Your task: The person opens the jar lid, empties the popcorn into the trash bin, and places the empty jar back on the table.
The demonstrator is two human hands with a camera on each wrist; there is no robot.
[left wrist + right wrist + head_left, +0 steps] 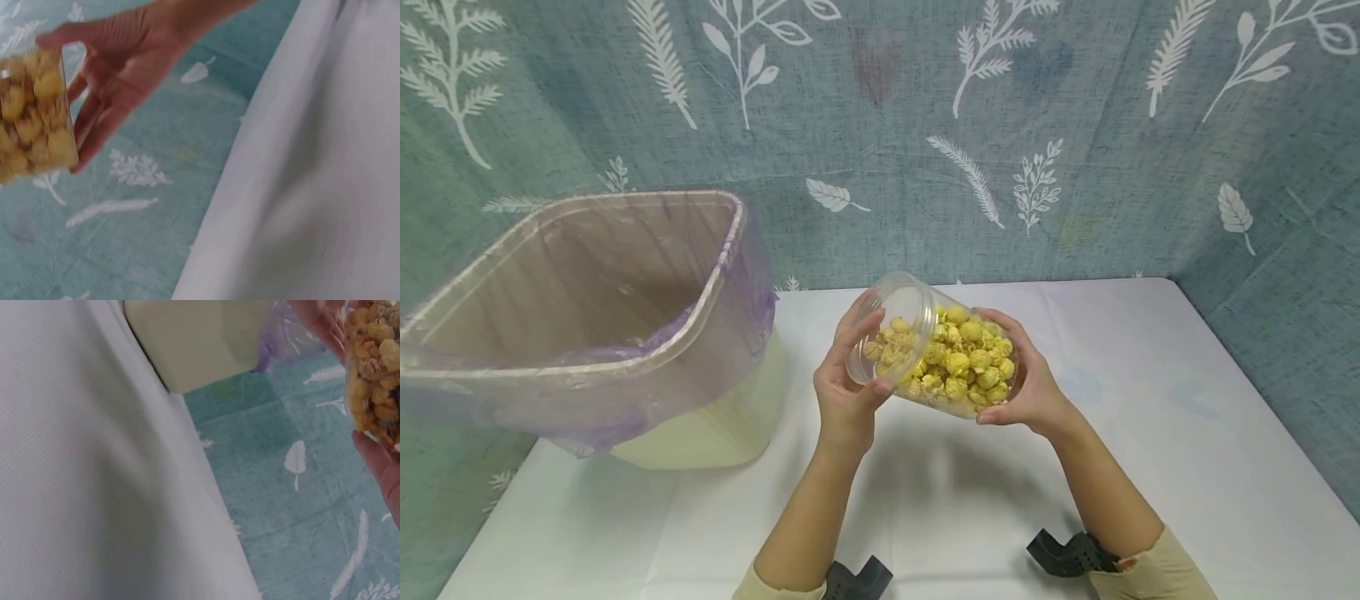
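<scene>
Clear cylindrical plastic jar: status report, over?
Left hand, right hand gripping jar at opposite ends. Tilted, raised, round yellow popcorn inside. Nothing visibly in the way.

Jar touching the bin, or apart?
Apart. In the head view, white table shows between the bin and the left hand holding the jar.

A white tabletop point(1210, 475) with a pale, cloth-like cover spreads out before onlookers, its far right corner gently rounded. On its left side stands a cream waste bin point(741, 421), upright and open-topped, a translucent purple bin liner point(662, 404) folded over the rim and hanging loosely down the outside walls. Soft grey shadows fall across the middle of the white surface, to the right of the bin. Light creases point(658, 542) run through the cover toward the front.
</scene>
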